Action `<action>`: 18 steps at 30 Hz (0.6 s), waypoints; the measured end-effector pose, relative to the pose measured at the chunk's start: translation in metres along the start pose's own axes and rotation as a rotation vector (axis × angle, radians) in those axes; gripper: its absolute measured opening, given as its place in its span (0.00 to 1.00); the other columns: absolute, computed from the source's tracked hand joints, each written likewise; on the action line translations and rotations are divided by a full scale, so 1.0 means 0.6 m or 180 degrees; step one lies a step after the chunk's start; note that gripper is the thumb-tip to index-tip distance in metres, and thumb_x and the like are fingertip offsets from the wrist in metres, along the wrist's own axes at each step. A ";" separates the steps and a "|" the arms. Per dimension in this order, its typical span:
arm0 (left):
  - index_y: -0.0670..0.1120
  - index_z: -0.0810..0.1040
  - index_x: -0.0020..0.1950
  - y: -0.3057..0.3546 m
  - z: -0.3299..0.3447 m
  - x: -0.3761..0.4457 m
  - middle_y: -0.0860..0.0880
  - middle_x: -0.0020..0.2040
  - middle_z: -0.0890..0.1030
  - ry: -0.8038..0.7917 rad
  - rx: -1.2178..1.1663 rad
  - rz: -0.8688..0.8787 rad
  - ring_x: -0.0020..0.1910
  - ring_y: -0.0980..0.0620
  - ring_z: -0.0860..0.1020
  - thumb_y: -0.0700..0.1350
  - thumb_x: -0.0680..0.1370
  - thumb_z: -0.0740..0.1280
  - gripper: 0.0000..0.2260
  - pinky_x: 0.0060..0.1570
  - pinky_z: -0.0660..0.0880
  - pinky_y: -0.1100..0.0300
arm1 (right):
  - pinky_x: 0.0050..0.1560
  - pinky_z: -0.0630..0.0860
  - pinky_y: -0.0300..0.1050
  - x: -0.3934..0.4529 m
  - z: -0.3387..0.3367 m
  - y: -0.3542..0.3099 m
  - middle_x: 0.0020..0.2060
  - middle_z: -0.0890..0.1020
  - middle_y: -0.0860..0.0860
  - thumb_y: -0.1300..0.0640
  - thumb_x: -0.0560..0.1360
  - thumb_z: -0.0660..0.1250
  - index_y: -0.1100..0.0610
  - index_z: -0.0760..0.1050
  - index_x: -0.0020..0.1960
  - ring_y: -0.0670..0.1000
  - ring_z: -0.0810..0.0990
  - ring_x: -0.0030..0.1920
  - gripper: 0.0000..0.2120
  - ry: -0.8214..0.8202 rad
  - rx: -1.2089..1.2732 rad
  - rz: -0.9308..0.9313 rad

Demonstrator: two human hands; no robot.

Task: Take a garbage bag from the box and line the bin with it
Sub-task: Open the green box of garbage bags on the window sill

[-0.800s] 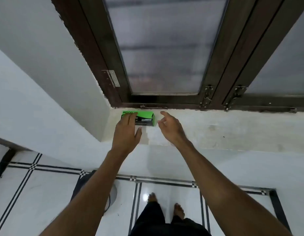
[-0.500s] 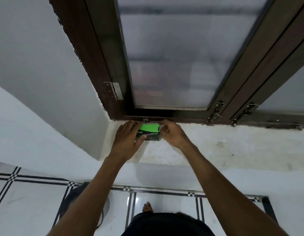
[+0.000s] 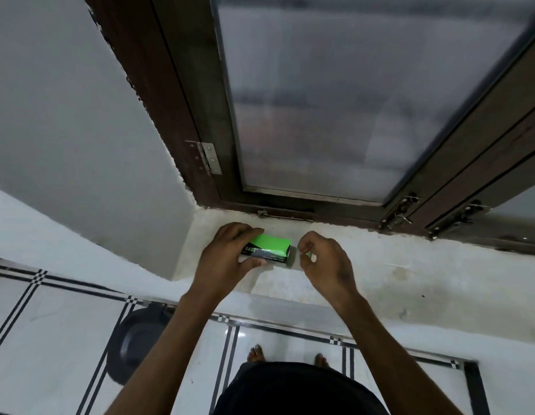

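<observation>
A small green and black garbage bag box (image 3: 267, 248) lies on the white window sill (image 3: 380, 274), lifted slightly at its near side. My left hand (image 3: 227, 259) grips the box's left half, fingers over the top and thumb under the front. My right hand (image 3: 323, 259) is curled just off the box's right end, with finger and thumb pinched on a small green piece, seemingly the box's end flap. No bag shows outside the box. The dark grey bin (image 3: 134, 348) stands on the floor below the sill, partly hidden behind my left forearm.
A brown-framed frosted window (image 3: 320, 100) rises right behind the sill, with latches (image 3: 401, 211) at its lower right. A white wall (image 3: 80, 130) closes the sill's left end. The white tiled floor (image 3: 50, 339) and my bare feet (image 3: 257, 353) lie below.
The box has been drawn away from the window frame toward me. My left hand now holds it, and my right hand has come off its right end and pinched shut beside it.
</observation>
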State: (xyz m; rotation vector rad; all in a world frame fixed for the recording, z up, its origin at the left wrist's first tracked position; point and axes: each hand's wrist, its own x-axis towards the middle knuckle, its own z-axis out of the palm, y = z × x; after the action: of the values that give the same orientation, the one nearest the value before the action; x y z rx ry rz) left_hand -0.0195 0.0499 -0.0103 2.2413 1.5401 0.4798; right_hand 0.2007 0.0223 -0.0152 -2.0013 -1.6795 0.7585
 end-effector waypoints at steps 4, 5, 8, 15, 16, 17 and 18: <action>0.49 0.80 0.65 0.042 -0.007 0.015 0.49 0.60 0.82 0.0106 0.0492 0.0168 0.61 0.46 0.78 0.54 0.66 0.80 0.29 0.54 0.78 0.56 | 0.44 0.81 0.45 -0.021 -0.024 0.006 0.47 0.83 0.45 0.60 0.77 0.66 0.52 0.79 0.53 0.46 0.80 0.46 0.07 -0.0148 0.0720 0.0174; 0.49 0.81 0.65 0.051 -0.012 0.020 0.49 0.59 0.82 0.0106 0.0659 0.0233 0.61 0.45 0.79 0.55 0.65 0.80 0.29 0.54 0.79 0.54 | 0.41 0.83 0.47 -0.025 -0.029 0.008 0.45 0.84 0.47 0.60 0.78 0.65 0.53 0.80 0.53 0.47 0.81 0.43 0.07 -0.0215 0.1081 0.0338; 0.50 0.81 0.63 0.083 -0.031 0.039 0.49 0.58 0.83 0.0025 0.1069 0.0418 0.60 0.44 0.79 0.55 0.64 0.80 0.29 0.55 0.79 0.49 | 0.40 0.83 0.42 -0.035 -0.037 0.020 0.48 0.83 0.52 0.62 0.78 0.65 0.56 0.79 0.59 0.47 0.82 0.42 0.11 -0.0455 0.1871 0.0638; 0.49 0.84 0.58 0.159 -0.059 0.067 0.47 0.53 0.85 -0.0166 0.1677 0.0933 0.53 0.42 0.82 0.55 0.59 0.83 0.30 0.51 0.79 0.46 | 0.54 0.82 0.49 -0.039 -0.051 0.050 0.55 0.79 0.46 0.61 0.73 0.73 0.47 0.71 0.69 0.51 0.84 0.51 0.27 -0.0600 0.2138 0.0373; 0.50 0.84 0.58 0.167 -0.062 0.069 0.47 0.52 0.85 -0.0170 0.1723 0.0978 0.53 0.42 0.82 0.55 0.59 0.83 0.30 0.52 0.79 0.46 | 0.54 0.82 0.48 -0.037 -0.055 0.053 0.57 0.80 0.46 0.59 0.73 0.74 0.47 0.72 0.68 0.50 0.83 0.51 0.26 -0.0610 0.2088 0.0306; 0.50 0.84 0.58 0.173 -0.065 0.071 0.47 0.52 0.85 -0.0172 0.1761 0.1003 0.53 0.42 0.82 0.55 0.59 0.83 0.29 0.52 0.78 0.45 | 0.55 0.82 0.47 -0.037 -0.059 0.058 0.57 0.81 0.46 0.58 0.73 0.74 0.47 0.74 0.67 0.49 0.83 0.52 0.25 -0.0624 0.2064 0.0283; 0.50 0.84 0.58 0.178 -0.067 0.073 0.47 0.53 0.85 -0.0156 0.1783 0.1010 0.54 0.41 0.82 0.55 0.59 0.83 0.29 0.53 0.78 0.45 | 0.55 0.81 0.46 -0.037 -0.062 0.062 0.58 0.81 0.46 0.57 0.73 0.74 0.47 0.75 0.66 0.48 0.83 0.53 0.23 -0.0657 0.2069 0.0283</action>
State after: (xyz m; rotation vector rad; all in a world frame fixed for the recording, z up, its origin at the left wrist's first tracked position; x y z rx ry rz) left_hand 0.0629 0.0606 0.0798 2.9196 1.4237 0.0696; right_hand 0.2502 -0.0051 -0.0072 -1.5764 -1.2191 1.3733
